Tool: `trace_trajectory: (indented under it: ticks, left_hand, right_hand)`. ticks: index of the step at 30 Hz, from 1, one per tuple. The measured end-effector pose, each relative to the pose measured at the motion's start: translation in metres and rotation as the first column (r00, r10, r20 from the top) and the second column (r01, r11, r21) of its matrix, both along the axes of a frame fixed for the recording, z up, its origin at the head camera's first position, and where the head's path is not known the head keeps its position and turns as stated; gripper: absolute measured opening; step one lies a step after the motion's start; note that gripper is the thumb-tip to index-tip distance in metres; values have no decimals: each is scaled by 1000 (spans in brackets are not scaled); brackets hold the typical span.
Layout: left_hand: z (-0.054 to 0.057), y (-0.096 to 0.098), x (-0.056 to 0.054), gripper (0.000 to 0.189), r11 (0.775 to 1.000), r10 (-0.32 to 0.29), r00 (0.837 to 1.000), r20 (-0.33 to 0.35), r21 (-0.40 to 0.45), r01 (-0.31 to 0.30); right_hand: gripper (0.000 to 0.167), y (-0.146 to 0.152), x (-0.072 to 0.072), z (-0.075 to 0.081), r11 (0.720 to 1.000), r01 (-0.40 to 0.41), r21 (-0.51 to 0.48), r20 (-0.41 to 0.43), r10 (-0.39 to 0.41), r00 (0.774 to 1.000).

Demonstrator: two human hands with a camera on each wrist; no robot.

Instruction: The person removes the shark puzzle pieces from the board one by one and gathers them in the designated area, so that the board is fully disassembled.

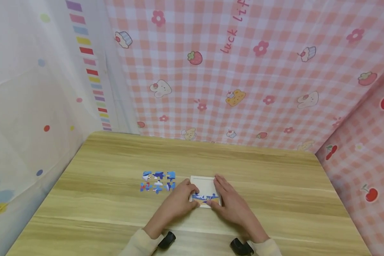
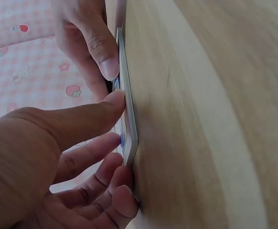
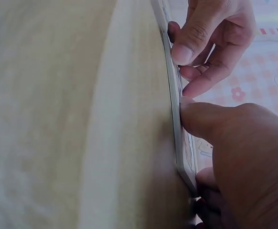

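Observation:
A white puzzle tray lies flat on the wooden table. Blue, white and yellow jigsaw pieces fill its near end, while the far part shows bare white. At the tray's left side, my left hand grips the edge with curled fingers, its thumb at the near left corner. My right hand lies along the opposite edge, fingers stretched forward. Its thumb presses on the near pieces. In the left wrist view, both thumbs come down close together over the tray's near edge.
Several loose jigsaw pieces lie in two rows left of the tray. The wooden table extends around them. A pink checked cloth hangs behind the table, and a white dotted cloth hangs on the left.

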State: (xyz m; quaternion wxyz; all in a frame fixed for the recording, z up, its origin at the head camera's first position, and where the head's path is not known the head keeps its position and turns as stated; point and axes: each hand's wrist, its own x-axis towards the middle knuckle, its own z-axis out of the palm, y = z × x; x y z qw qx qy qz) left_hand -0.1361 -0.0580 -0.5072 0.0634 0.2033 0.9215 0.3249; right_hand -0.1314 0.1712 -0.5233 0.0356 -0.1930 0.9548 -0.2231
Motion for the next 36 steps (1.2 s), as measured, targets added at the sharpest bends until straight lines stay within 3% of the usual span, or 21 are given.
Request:
trace_trajectory:
  ticks: [12,21,25,31,36]
  left_hand:
    - [-3,2,2,33,998,45,998,34,31,-46]
    - [0,6,5,32,997,72,997,20,39,-73]
    - [1,8,5,30,994,98,995,10,41,-98]
    - [2,7,4,32,994,88,996,-20,73,-87]
    - [1,7,4,33,995,59,998,-21,77,-57]
  right_hand:
    - [83,-1,0,-2,1000,-1,2,-14,1,1000]
    - [83,0,1,-2,1000,14,-11,15,-13,1000]
    - [82,0,2,-2,1000,12,-26,-12,-12,1000]
    - [80,-1,2,-4,999,7,-44,-47,-9,999]
    - [82,1,2,-3,999,5,-37,-15,-6,1000]
